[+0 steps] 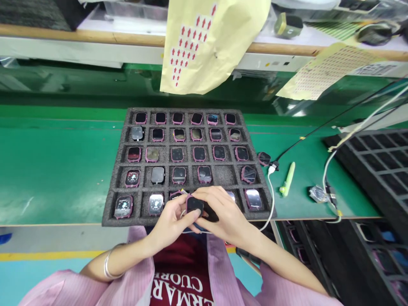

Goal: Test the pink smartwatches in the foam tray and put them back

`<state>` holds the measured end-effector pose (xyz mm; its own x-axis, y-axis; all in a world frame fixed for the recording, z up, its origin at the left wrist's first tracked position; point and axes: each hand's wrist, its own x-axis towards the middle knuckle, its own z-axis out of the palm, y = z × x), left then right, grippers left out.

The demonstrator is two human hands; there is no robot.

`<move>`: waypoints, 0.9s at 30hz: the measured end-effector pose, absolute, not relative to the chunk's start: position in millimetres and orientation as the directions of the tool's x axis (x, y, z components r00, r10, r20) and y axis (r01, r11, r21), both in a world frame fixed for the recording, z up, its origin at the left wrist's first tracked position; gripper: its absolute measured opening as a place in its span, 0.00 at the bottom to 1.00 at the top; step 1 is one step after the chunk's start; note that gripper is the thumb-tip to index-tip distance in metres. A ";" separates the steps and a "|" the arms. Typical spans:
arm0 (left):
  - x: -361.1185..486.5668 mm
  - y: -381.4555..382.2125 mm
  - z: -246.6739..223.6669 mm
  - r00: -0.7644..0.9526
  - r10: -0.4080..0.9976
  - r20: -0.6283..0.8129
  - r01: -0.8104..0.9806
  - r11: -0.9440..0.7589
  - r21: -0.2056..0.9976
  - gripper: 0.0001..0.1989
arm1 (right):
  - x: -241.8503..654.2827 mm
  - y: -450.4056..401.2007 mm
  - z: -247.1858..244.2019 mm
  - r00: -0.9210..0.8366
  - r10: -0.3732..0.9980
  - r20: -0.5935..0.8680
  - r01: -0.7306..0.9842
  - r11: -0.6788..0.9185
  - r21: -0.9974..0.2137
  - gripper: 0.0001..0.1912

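Note:
Both hands meet over the front edge of a grey foam tray. Between them is a dark-screened smartwatch body with a pinkish-purple frame. My left hand pinches it from the left, thumb at its lower edge. My right hand closes on its right side, fingers bent over the top. A white cable runs from the right toward the hands; its end is hidden by them. Similar watches sit in the tray's compartments, most with dark screens, a few lit. One compartment in the fourth row holds no watch.
Right of the tray lie another watch, a black connector, a light green pen-like tool and a plastic-wrapped item. More foam trays stand at the right. A shelf edge with hanging yellow sheets crosses the back.

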<state>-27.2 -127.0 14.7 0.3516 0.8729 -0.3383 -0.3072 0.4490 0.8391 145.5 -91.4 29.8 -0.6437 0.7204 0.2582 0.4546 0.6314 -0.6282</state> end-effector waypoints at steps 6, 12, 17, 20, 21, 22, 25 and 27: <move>-26.2 -127.6 15.9 0.379 0.859 -0.345 -0.299 0.466 0.833 0.16 | 149.1 -90.2 32.0 -0.679 0.688 0.255 0.414 0.646 -0.641 0.21; -30.2 -129.3 10.8 0.409 0.820 -0.400 -0.159 0.496 0.854 0.16 | 147.6 -87.9 28.1 -0.646 0.706 0.290 0.379 0.626 -0.682 0.21; -29.6 -129.9 9.9 0.371 0.841 -0.394 -0.105 0.460 0.882 0.15 | 147.8 -87.8 25.9 -0.646 0.706 0.291 0.379 0.627 -0.681 0.22; -27.6 -132.0 8.3 0.355 0.855 -0.377 -0.101 0.436 0.894 0.14 | 148.6 -88.6 25.4 -0.640 0.708 0.299 0.380 0.629 -0.678 0.20; -27.3 -132.8 7.7 0.356 0.856 -0.375 -0.102 0.434 0.895 0.14 | 148.8 -89.0 25.0 -0.639 0.709 0.299 0.380 0.629 -0.678 0.20; -27.1 -133.4 7.3 0.356 0.857 -0.373 -0.103 0.433 0.896 0.14 | 149.1 -89.3 24.5 -0.638 0.709 0.300 0.380 0.629 -0.679 0.20; -27.2 -133.7 7.3 0.350 0.861 -0.369 -0.098 0.426 0.899 0.15 | 149.8 -90.2 22.3 -0.633 0.712 0.304 0.379 0.627 -0.681 0.20; -27.0 -133.1 8.0 0.347 0.863 -0.367 -0.086 0.419 0.904 0.15 | 150.5 -90.9 20.8 -0.632 0.714 0.302 0.379 0.624 -0.683 0.21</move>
<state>-27.0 -133.1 8.0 0.3467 0.8630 -0.3675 -0.0856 0.4192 0.9038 150.5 -90.9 20.8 -0.6318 0.7139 0.3020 0.3789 0.6243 -0.6831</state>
